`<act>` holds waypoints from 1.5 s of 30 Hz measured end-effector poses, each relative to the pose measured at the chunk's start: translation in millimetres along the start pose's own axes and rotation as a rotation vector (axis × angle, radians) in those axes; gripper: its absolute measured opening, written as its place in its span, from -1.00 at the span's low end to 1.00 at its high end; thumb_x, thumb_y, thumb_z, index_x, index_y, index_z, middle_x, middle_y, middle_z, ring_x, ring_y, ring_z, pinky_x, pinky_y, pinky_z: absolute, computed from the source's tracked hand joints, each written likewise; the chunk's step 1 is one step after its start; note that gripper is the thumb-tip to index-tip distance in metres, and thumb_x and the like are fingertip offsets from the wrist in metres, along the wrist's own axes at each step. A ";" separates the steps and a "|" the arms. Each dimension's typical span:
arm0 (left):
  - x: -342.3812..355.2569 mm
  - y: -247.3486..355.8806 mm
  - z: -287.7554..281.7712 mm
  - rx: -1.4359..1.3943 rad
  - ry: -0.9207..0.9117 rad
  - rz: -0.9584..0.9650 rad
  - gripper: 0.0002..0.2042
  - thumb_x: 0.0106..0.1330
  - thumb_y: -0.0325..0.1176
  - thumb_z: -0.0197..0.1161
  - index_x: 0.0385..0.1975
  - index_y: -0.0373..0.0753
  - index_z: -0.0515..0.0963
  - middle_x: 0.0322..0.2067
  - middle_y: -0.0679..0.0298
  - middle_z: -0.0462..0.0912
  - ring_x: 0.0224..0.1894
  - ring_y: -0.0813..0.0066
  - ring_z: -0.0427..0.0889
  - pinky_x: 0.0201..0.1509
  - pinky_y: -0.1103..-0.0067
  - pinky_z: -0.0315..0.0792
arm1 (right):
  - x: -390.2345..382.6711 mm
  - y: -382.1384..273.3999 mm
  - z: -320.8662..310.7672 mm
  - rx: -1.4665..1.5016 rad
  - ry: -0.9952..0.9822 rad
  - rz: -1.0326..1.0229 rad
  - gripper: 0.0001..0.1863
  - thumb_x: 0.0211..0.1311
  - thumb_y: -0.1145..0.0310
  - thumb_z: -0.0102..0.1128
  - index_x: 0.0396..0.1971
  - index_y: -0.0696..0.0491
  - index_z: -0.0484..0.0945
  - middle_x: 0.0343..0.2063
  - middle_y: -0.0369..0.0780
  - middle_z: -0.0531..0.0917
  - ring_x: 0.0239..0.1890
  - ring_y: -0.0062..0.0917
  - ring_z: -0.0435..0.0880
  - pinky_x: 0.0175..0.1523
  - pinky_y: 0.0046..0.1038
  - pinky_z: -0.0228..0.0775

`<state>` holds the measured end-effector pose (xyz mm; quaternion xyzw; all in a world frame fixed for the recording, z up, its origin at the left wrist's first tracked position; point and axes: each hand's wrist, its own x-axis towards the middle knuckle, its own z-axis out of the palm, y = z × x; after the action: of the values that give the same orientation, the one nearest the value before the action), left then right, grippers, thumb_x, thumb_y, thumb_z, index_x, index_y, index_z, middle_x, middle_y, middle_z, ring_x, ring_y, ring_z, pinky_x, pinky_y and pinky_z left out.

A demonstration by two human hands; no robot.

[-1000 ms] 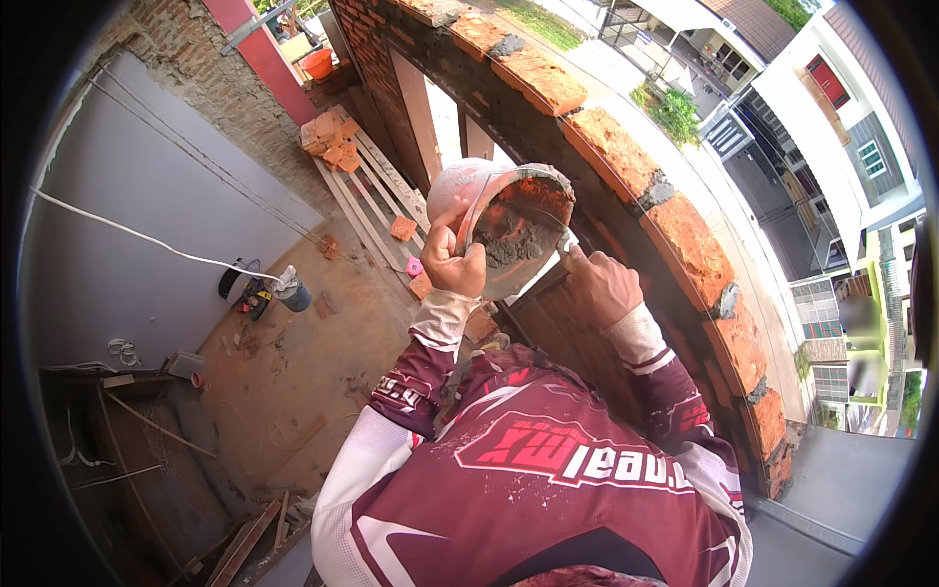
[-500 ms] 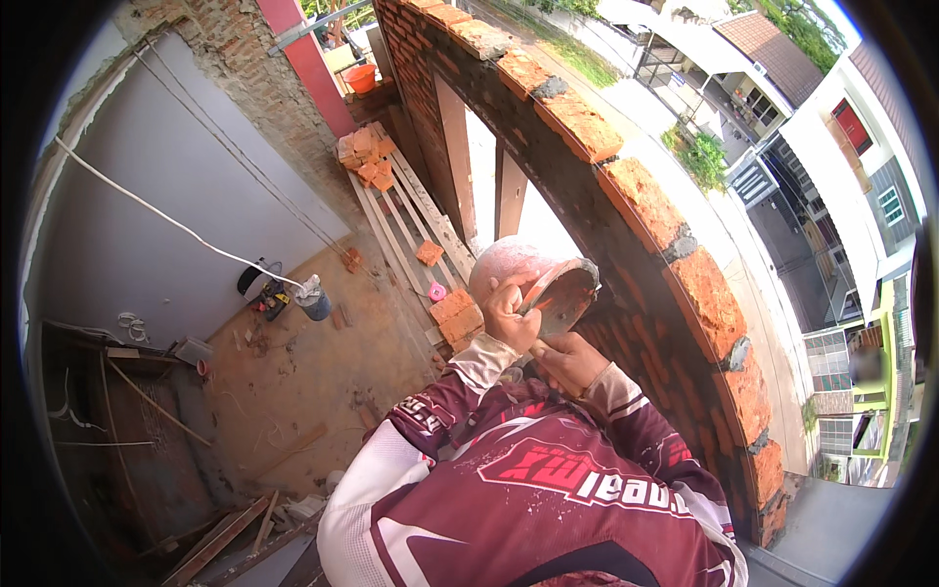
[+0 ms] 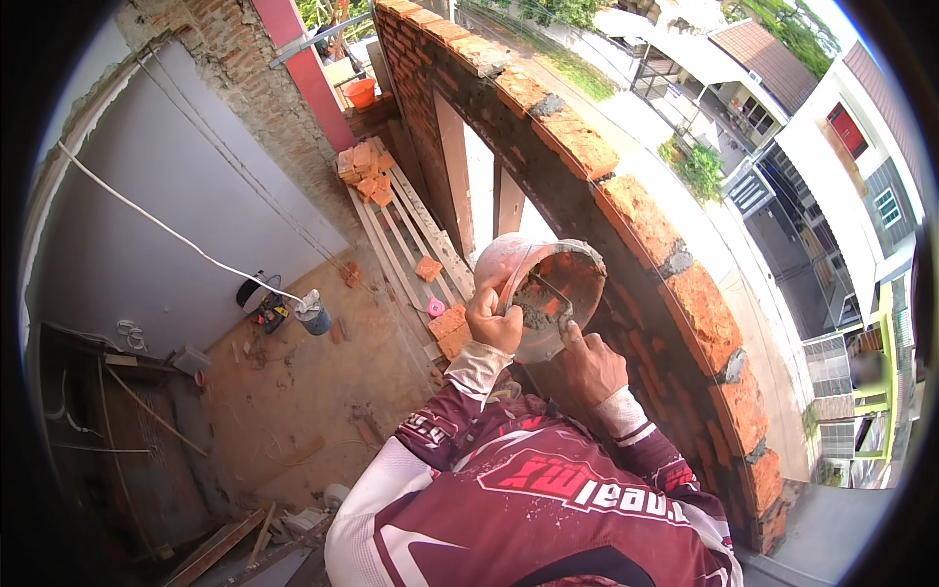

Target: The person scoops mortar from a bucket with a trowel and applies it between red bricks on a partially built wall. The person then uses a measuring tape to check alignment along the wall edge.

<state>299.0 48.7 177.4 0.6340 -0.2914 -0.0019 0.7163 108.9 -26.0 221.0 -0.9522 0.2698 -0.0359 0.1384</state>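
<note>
A mortar-smeared, pale red bucket is tilted in front of my chest, its mouth turned toward me. My left hand is closed on its left rim, thumb on the inner side. Grey mortar lies in the bucket. My right hand is closed around the handle of a trowel, whose blade reaches into the bucket; mortar and the hand partly hide the tool. Right beside the bucket runs a brick wall, its top course showing orange bricks with grey mortar in the joints.
Wooden planks below at left carry loose bricks and a pink round object. A dark bucket hangs by a white cable over the floor. Beyond the wall is a drop to the street. Timber scraps lie lower left.
The bucket has tipped further toward me, showing its inside and the mortar. My right hand has moved right and slightly up, with the trowel now visible inside.
</note>
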 end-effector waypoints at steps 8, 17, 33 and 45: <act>2.6 9.8 -0.4 0.094 -0.078 -0.047 -0.88 -0.10 -0.66 0.12 -0.58 -0.32 0.36 -0.08 0.08 0.70 -0.56 0.49 0.39 -0.16 0.50 0.43 | 21.7 9.5 -11.7 -0.084 -0.061 0.148 -0.44 0.23 0.31 0.02 0.27 0.07 0.33 -0.25 -0.01 0.62 -0.27 -0.15 0.70 -0.29 -0.14 0.51; 5.4 3.6 6.9 -0.025 -0.153 0.029 -0.84 -0.10 -0.77 0.07 -0.58 -0.36 0.33 0.08 0.09 0.62 -0.49 0.76 0.28 -0.32 0.78 0.38 | 24.8 -7.4 46.1 0.241 -0.310 0.025 -0.62 0.28 0.29 0.00 -0.01 0.21 0.49 -0.34 0.09 0.68 -0.27 -0.05 0.72 -0.26 -0.04 0.53; 7.8 -21.8 -20.9 -0.320 -0.022 -0.290 -0.65 -0.06 -0.72 0.06 -0.20 -0.52 0.56 -0.36 0.42 0.56 -0.56 0.84 0.26 -0.53 0.77 0.17 | 3.6 38.2 -15.3 0.299 -0.038 -0.114 -0.55 0.20 0.32 0.15 0.13 -0.04 0.55 -0.27 -0.08 0.66 -0.31 -0.18 0.67 -0.22 -0.24 0.51; 7.1 0.0 3.3 0.135 -0.172 0.233 -0.76 -0.12 -0.68 0.09 -0.66 -0.27 0.14 0.00 0.05 0.67 -0.28 0.51 0.59 -0.36 0.66 0.32 | 13.4 31.5 -7.0 0.106 -0.317 0.241 -0.68 0.36 0.24 0.00 -0.13 0.15 0.60 -0.53 0.05 0.64 -0.40 -0.01 0.67 -0.31 -0.04 0.47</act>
<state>303.5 43.0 180.4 0.6401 -0.4228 0.0462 0.6398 103.5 -60.4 218.7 -0.8982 0.3541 0.1170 0.2325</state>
